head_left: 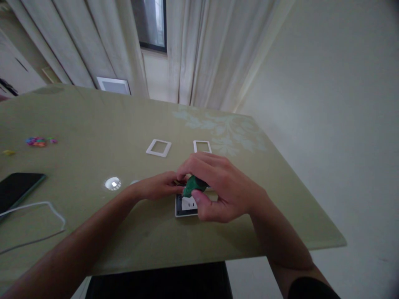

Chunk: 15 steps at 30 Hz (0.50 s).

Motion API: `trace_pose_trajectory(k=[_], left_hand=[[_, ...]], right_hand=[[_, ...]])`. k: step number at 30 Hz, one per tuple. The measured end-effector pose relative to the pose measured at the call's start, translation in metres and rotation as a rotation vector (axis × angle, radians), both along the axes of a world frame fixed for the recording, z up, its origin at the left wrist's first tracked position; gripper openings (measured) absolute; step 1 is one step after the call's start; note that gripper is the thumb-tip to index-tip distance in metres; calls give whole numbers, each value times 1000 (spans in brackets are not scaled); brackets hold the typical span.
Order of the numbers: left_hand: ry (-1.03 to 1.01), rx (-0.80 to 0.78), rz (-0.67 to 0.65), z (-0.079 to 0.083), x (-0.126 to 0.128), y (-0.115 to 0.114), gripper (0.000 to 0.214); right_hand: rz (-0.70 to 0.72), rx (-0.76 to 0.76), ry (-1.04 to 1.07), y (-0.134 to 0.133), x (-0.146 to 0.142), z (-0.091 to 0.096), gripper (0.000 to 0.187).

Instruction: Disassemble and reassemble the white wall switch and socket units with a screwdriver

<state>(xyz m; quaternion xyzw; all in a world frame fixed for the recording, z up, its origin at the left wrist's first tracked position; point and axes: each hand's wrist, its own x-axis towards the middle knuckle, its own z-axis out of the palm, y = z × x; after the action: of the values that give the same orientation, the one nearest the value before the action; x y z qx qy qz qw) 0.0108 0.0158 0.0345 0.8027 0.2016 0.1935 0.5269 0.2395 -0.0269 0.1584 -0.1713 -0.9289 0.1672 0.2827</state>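
My right hand point(218, 189) is closed around a green-handled tool point(193, 185), probably a screwdriver, held over a white wall socket point(186, 206) that lies flat on the olive table point(93, 124). My left hand point(158, 187) rests against the socket's far left edge with its fingers curled on it. The tool's tip is hidden behind my fingers. Two white square cover frames lie beyond my hands: the larger frame point(158, 148) to the left, the smaller frame point(202, 146) to the right.
A dark phone point(17, 189) and a white cable point(37, 220) lie at the table's left edge. Small colourful bits point(39, 141) sit at far left. Curtains point(202, 50) and a window stand behind the table, a pale wall to the right.
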Motion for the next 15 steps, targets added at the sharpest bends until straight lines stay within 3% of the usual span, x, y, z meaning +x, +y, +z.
trace_pose_trajectory(k=[5, 9, 15], left_hand=[[32, 124, 125, 19, -20, -1, 23], [-23, 15, -54, 31, -24, -6, 26], [-32, -172, -149, 26, -12, -8, 24]], right_hand=[[-204, 22, -57, 1, -1, -2, 18], [-166, 49, -49, 1, -4, -6, 16], [-183, 3, -55, 1, -1, -4, 21]])
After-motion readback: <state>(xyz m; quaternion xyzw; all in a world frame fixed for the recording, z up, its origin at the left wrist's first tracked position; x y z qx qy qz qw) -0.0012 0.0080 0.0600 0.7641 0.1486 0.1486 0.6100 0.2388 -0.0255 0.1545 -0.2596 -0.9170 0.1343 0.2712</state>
